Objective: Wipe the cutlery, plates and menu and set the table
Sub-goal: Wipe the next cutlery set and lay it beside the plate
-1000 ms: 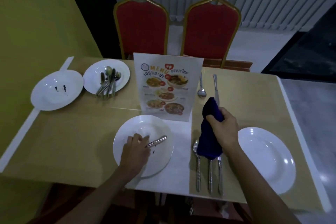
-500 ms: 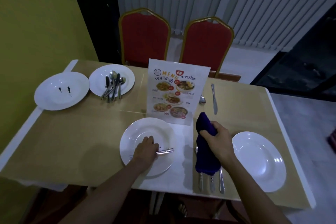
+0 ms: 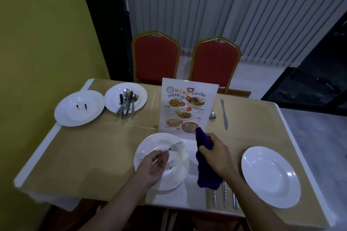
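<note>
My left hand pinches a fork by its handle, tines pointing right, just above the near white plate, which has a small dark spot. My right hand grips a dark blue cloth that hangs down over three pieces of cutlery lying side by side near the front edge. A clean white plate lies at the right. The standing menu is behind my hands.
At the far left are a spotted white plate and a plate holding several pieces of cutlery. A spoon and a knife lie right of the menu. Two red chairs stand behind the table.
My left hand has lifted the fork off the near plate and turned it, tines now to the right. My right hand with the cloth stays over the cutlery. The view tilted up.
</note>
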`<action>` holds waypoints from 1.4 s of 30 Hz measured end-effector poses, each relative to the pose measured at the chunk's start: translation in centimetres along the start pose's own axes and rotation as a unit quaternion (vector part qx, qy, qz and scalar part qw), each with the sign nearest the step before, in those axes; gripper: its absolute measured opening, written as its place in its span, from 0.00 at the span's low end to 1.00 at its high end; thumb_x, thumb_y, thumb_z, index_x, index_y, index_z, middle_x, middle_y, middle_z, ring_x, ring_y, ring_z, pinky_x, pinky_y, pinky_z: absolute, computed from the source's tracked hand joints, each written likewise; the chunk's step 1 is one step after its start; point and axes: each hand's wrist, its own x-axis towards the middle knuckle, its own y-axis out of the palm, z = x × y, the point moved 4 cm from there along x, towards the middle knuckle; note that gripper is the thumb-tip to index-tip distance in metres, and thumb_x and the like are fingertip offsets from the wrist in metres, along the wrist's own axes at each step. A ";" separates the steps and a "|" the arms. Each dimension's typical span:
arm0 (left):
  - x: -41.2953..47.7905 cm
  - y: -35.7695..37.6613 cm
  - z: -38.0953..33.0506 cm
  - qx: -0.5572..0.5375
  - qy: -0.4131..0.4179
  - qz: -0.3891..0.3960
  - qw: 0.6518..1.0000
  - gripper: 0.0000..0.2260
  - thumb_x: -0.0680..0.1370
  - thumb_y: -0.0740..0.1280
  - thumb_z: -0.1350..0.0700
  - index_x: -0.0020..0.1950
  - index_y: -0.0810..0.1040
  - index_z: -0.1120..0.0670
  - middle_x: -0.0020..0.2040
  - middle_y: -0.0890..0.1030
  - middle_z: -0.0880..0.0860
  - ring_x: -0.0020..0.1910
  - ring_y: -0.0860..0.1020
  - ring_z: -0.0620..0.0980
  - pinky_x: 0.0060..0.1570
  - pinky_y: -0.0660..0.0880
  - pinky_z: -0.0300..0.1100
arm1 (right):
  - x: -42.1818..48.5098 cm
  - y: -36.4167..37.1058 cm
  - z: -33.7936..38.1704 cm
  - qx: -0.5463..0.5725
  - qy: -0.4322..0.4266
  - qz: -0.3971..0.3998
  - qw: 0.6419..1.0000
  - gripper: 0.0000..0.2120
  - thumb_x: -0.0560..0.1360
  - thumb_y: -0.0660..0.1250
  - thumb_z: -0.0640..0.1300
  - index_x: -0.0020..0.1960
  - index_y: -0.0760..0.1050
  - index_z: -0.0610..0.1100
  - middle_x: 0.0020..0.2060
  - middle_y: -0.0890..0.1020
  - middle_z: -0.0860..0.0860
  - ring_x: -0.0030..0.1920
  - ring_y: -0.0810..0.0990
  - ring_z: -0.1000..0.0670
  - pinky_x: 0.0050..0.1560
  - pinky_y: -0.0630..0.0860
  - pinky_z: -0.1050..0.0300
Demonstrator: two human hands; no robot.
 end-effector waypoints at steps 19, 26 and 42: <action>-5.2 3.4 2.7 0.422 0.137 0.155 0.883 0.05 0.82 0.57 0.62 0.52 0.71 0.56 0.32 0.69 0.47 0.23 0.57 0.42 0.21 0.53 0.33 | -3.1 0.6 3.9 -0.301 -0.303 -0.019 0.904 0.38 0.61 0.78 0.32 0.69 0.73 0.47 0.56 0.82 0.44 0.44 0.80 0.44 0.31 0.79 0.52; -6.5 3.8 3.2 0.387 0.141 0.189 0.891 0.07 0.84 0.58 0.54 0.53 0.73 0.55 0.28 0.61 0.47 0.22 0.55 0.41 0.19 0.53 0.32 | -3.4 0.1 4.5 -0.282 -0.297 -0.060 0.910 0.38 0.64 0.78 0.34 0.72 0.72 0.47 0.66 0.78 0.50 0.48 0.79 0.43 0.32 0.79 0.51; -7.6 4.3 3.3 0.644 0.369 0.036 0.669 0.13 0.84 0.53 0.54 0.41 0.66 0.45 0.37 0.76 0.44 0.36 0.74 0.41 0.37 0.67 0.39 | -2.7 -2.1 5.0 -0.294 -0.379 -0.035 0.877 0.33 0.68 0.77 0.36 0.70 0.73 0.49 0.70 0.74 0.53 0.48 0.79 0.42 0.39 0.81 0.48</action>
